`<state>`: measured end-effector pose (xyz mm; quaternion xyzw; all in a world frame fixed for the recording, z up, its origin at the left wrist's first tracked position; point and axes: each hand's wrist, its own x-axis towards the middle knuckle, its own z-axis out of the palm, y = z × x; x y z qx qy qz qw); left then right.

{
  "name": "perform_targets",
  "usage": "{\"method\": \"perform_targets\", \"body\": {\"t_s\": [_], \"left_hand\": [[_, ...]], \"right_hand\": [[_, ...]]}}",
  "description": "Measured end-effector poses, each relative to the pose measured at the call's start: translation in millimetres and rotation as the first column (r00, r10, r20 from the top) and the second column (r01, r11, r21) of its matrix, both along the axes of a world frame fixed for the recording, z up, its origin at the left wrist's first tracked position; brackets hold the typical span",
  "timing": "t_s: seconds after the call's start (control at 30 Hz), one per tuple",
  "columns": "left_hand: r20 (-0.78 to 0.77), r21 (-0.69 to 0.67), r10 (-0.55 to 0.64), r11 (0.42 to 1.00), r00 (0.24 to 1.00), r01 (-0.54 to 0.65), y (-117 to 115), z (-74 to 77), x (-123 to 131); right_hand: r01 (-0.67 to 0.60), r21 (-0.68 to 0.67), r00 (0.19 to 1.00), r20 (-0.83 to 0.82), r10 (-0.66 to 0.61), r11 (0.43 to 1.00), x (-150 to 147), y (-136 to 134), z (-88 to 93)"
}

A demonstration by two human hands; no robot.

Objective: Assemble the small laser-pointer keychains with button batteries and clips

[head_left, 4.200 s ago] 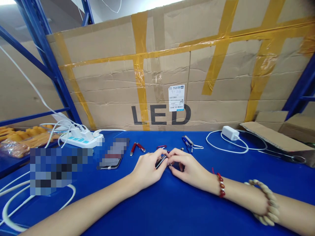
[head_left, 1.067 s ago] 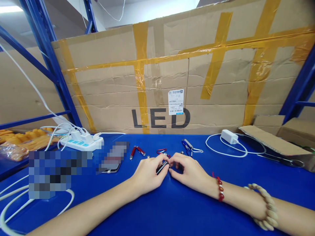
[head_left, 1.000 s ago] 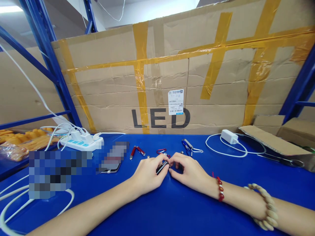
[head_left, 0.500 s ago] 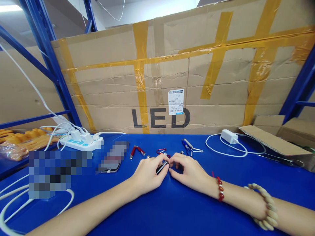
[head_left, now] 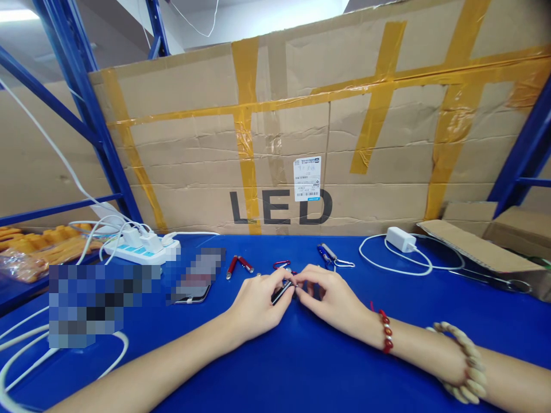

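Observation:
My left hand point(head_left: 257, 303) rests on the blue table point(head_left: 301, 367) with its fingers curled round a small black pen-like tube point(head_left: 280, 292). My right hand point(head_left: 330, 298) meets it from the right, fingertips pinched at the tube's far end. What the right fingers hold there is too small to make out. A red carabiner clip point(head_left: 281, 265) lies just behind the hands. Two red tubes point(head_left: 238, 265) lie to its left. A blue tube with a silver clip point(head_left: 332, 256) lies to its right.
A large taped cardboard box marked LED point(head_left: 301, 137) stands along the back. A white power strip with plugs point(head_left: 138, 245) and cables sits at the left, a phone point(head_left: 194, 287) beside it. A white charger with cord point(head_left: 401, 238) and flat cardboard point(head_left: 482, 244) lie right.
The hands have stayed together on the black tube, with only slight finger shifts. The view sits a little lower than 4.2 s ago.

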<state>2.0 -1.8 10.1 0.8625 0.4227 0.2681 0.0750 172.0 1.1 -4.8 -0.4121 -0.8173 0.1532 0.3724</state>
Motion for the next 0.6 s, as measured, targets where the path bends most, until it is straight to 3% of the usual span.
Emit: {"method": "perform_targets", "body": {"t_s": [0.27,0.6], "left_hand": [[0.049,-0.007,0.009,1.0,0.999,-0.009,3.0,-0.1,-1.7],[0.073,-0.07,0.015,0.998,0.997,-0.01,5.1,0.4,-3.7]], "right_hand": [[0.01,-0.005,0.968,-0.25,-0.011,1.0,4.9,4.3,3.4],[-0.044,-0.141,0.968,-0.25,0.007,0.989,2.3,1.4,6.1]]}}
